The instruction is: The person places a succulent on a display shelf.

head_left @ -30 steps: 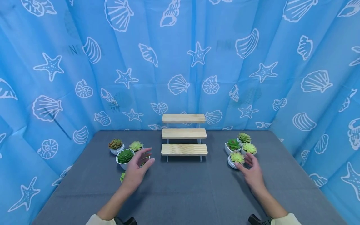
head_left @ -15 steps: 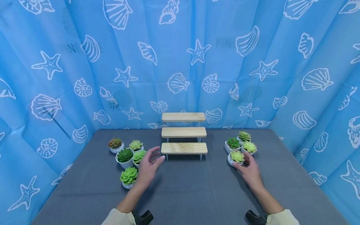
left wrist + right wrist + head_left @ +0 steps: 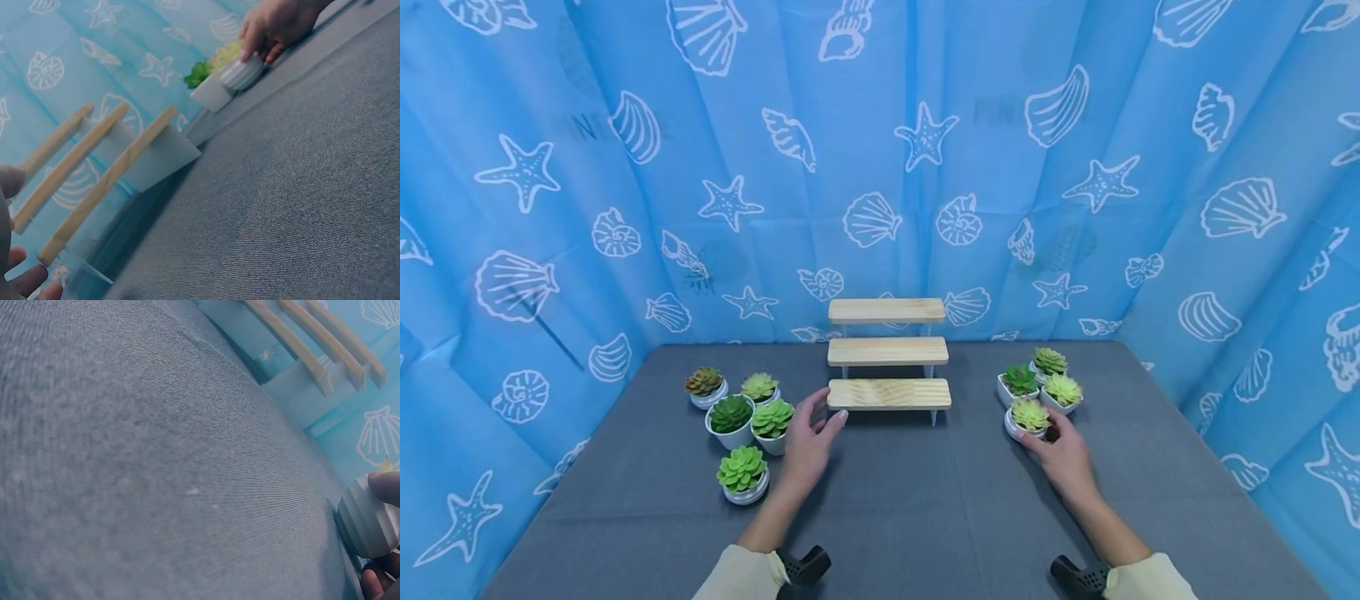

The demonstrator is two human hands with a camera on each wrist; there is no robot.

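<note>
My right hand (image 3: 1066, 460) grips a small potted succulent (image 3: 1028, 415) with pale yellow-green leaves, thumb on one side of the pot and fingers behind. In the right wrist view, its ribbed white pot (image 3: 364, 522) rests on or very near the cloth. My left hand (image 3: 808, 450) is at the left end of a three-tier wooden display stand (image 3: 887, 395), fingers loosely spread. In the left wrist view, fingertips (image 3: 34, 278) lie close by the lowest board's end; whether they touch it I cannot tell. The three boards hold nothing.
Several potted succulents (image 3: 730, 414) cluster left of the stand. Behind the gripped pot stand three more, including a dark green one (image 3: 1019, 380) in a white square pot. Grey cloth (image 3: 925, 508) covers the table; a blue shell-print curtain (image 3: 880, 167) hangs around it.
My left hand has moved right, from over the left succulents to the stand's end, uncovering the plants. My right hand has closed around the nearest right-hand pot.
</note>
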